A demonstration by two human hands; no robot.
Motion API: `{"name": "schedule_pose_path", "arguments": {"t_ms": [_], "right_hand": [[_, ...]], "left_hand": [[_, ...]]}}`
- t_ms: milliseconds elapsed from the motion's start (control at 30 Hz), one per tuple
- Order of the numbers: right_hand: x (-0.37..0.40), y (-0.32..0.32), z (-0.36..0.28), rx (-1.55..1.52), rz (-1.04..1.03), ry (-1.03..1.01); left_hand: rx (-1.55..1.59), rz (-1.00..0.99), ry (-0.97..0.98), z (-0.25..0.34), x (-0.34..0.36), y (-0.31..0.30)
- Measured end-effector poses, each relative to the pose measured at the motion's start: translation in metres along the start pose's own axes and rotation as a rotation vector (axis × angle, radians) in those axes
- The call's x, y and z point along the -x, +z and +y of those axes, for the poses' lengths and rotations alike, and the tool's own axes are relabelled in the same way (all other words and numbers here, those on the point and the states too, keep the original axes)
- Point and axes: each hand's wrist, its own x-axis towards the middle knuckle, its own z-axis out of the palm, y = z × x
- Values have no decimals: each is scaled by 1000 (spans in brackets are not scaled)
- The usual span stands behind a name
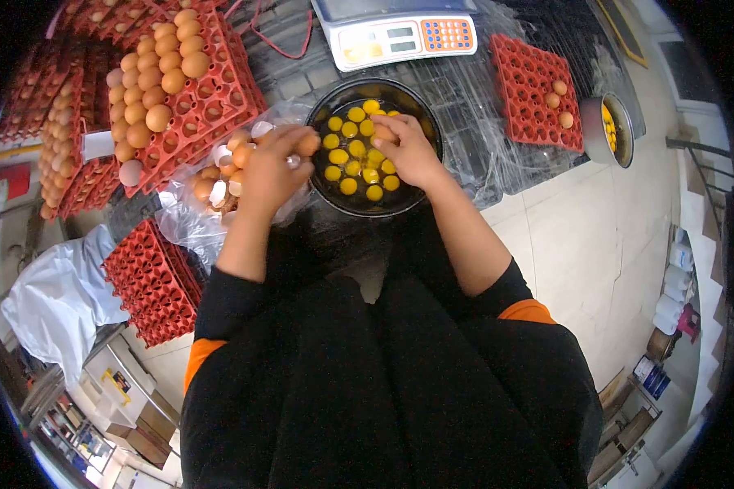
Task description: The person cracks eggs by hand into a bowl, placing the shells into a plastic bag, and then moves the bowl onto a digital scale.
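A black bowl (pixel 375 210) on the dark table holds many egg yolks in clear egg white. At its left rim my left hand (pixel 276 169) has its fingers closed round a brown egg (pixel 307 145), with a whitish bit of shell near the fingertips. Over the bowl's right side, my right hand (pixel 410 152) grips another brown egg or shell (pixel 382 134), partly hidden by the fingers. Beside my left hand lies a clear plastic bag (pixel 189 222) with broken eggshells (pixel 218 192) in it.
Stacked red trays of brown eggs (pixel 212 106) stand at the left. Behind the bowl is a white scale (pixel 404 41). A red tray (pixel 537 94) with three eggs and a second bowl of yolks (pixel 625 130) are at the right. Empty red trays (pixel 151 285) sit lower left.
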Motion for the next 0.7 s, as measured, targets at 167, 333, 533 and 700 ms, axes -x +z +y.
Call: {"name": "schedule_pose_path", "arguments": {"t_ms": [167,333,533,700], "right_hand": [[8,49,-59,-42,-122,-273],[6,112,-116,28,-171,-332],[-56,140,-182,218,-38,-325],[-149,161,-214,481,63,-333]], "left_hand": [[-125,124,-410,-20,57,-54],[18,491,-561,-36,112,-70],[-59,705,-415,-48,146,-50],[-71,722,-208,-52,135,-51]]}}
